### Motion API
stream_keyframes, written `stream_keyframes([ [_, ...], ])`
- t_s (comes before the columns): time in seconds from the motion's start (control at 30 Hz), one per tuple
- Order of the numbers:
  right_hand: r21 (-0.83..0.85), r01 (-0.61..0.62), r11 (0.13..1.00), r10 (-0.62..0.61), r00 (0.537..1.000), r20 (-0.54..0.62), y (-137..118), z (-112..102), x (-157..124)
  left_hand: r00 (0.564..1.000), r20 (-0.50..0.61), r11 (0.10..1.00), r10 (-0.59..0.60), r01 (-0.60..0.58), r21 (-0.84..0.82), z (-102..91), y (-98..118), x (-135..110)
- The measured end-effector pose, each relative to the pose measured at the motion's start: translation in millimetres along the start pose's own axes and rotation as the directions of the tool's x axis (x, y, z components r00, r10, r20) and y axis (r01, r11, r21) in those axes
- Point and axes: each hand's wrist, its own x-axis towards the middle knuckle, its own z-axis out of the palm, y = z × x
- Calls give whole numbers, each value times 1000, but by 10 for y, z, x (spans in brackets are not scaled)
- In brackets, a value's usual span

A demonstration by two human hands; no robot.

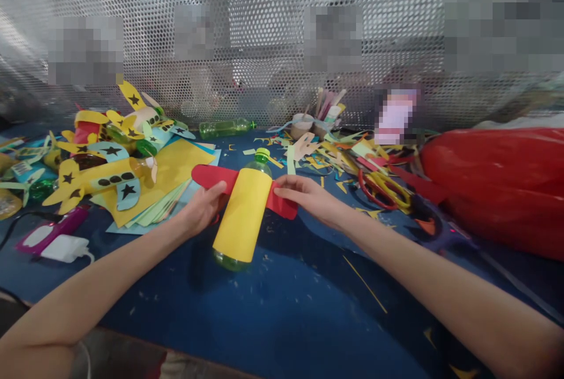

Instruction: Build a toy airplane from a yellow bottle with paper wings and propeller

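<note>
A green plastic bottle [233,260] with a light green cap lies in front of me, cap end away. Yellow paper [244,208] wraps its middle. Red paper pieces shaped like wings [211,175] stick out on both sides; whether they are one strip behind the bottle is hidden. My left hand [203,207] pinches the left red part between thumb and fingers, close to the bottle. On the other side, my right hand [304,195] has its thumb and fingers closed on the right red part. Both hands are just above the blue table [282,320].
Finished paper-and-bottle airplanes [110,182] pile up at left, beside stacked coloured paper [176,167]. A purple glue gun [66,226] with a white plug lies nearer. Scissors [388,191], paper scraps, another glue gun [445,229] and a red bag [497,179] are at right. Perforated metal [264,9] stands behind.
</note>
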Motion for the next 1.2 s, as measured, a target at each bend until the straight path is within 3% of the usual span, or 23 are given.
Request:
stream_keyframes([
  [0.2, -73, 41, 997, -41, 999, -2, -82, 74, -56, 995, -49, 992, -89, 93, 87, 68, -6, -78],
  [0.37, -135, 47, 990, -48, 999, 1, -80, 96, -70, 989, -109, 991, -98, 107, 78, 91, -29, -104],
  [0.57, -189, 62, 980, -65, 998, -7, -53, 82, -51, 992, -91, 993, -82, 90, 79, 106, -41, -108],
  [0.8, -154, -2, 988, -1, 1000, -17, -53, 83, -60, 992, -95, 992, -80, 89, 90, 89, -61, -96],
  [1.0, -68, -93, 993, 88, 993, -83, -59, 21, -51, 972, -47, 972, -230, 232, 35, 80, -11, -106],
  [1.13, 28, -86, 996, 87, 995, -50, -68, -50, -19, 979, -45, 972, -200, 204, 113, 64, 5, -108],
  [1.2, 85, -77, 993, 84, 993, -89, -81, -85, 3, 980, -62, 971, -190, 197, 132, 50, -3, -103],
])
